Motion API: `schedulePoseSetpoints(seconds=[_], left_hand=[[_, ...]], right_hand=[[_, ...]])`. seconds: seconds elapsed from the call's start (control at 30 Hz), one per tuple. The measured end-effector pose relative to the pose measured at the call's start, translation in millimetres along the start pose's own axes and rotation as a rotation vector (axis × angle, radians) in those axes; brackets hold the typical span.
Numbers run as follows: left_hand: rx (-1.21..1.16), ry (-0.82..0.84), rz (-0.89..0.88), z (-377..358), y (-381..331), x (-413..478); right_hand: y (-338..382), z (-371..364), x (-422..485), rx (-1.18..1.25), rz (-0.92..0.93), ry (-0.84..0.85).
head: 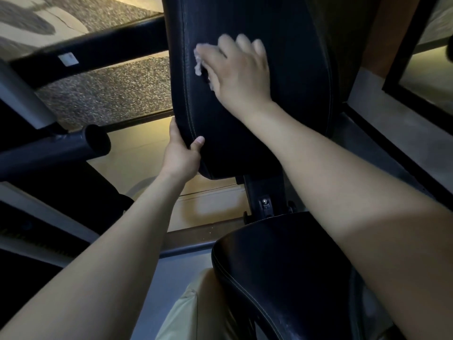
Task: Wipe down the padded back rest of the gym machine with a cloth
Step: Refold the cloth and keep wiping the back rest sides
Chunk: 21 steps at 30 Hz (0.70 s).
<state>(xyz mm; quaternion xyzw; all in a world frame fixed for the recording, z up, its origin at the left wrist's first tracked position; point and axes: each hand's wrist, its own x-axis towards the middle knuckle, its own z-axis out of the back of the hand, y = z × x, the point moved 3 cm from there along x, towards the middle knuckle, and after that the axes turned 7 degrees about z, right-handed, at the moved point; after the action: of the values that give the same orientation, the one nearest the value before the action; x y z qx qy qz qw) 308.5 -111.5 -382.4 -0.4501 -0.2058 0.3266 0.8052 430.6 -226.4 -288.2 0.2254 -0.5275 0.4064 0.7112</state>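
The black padded back rest [289,69] of the gym machine stands upright in the middle of the view, with pale stitching down its left side. My right hand [240,72] lies flat on its face with fingers spread and blurred, pressing a small whitish cloth [198,62] against the pad. Only the cloth's left edge shows from under my fingers. My left hand [182,155] grips the pad's lower left edge, thumb on the front and fingers behind.
The black padded seat [282,273] sits below the back rest, joined by a black bracket [264,200]. Dark frame tubes [81,57] and an open tube end [96,141] cross at the left. Speckled flooring [105,99] lies behind. A dark framed panel [416,69] stands at right.
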Motion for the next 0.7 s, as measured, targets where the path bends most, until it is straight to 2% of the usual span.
schedulePoseSetpoints(seconds=[0.07,0.1,0.2,0.23,0.3,0.37,0.4,0.43,0.57,0.7], left_hand=[[-0.003,0.019,0.005,1.9,-1.8,-1.1],[0.004,0.023,0.002,2.9,-1.8,-0.5],[0.052,0.036,-0.009,6.3,0.3,3.1],[0.057,0.044,-0.004,7.7,-0.2,3.1],[0.069,0.058,0.001,10.6,-3.1,3.0],[0.115,0.03,-0.015,13.8,-10.3,1.0],[0.153,-0.007,-0.032,15.8,-14.3,-0.5],[0.187,-0.047,-0.061,17.3,-19.4,-3.2],[0.226,-0.178,-0.33,17.2,-44.5,-18.6],[0.435,-0.187,-0.585,-0.3,-57.6,-27.1]], right_hand=[[8.7,-2.4,-1.5,0.032,-0.064,0.026],[16.4,-3.4,-10.4,0.056,-0.015,0.056],[26.7,-0.5,-37.1,0.065,0.298,0.133],[19.6,1.9,-34.4,0.035,0.334,0.127],[1.8,4.2,-19.9,-0.026,0.212,0.097],[-10.3,6.0,-8.4,-0.037,-0.06,0.058],[-9.0,5.6,-9.1,-0.031,-0.141,0.04],[-4.0,4.7,-14.8,-0.014,-0.155,0.031],[18.2,6.1,-81.3,0.049,0.018,0.082],[4.2,16.6,-139.2,-0.015,0.036,0.099]])
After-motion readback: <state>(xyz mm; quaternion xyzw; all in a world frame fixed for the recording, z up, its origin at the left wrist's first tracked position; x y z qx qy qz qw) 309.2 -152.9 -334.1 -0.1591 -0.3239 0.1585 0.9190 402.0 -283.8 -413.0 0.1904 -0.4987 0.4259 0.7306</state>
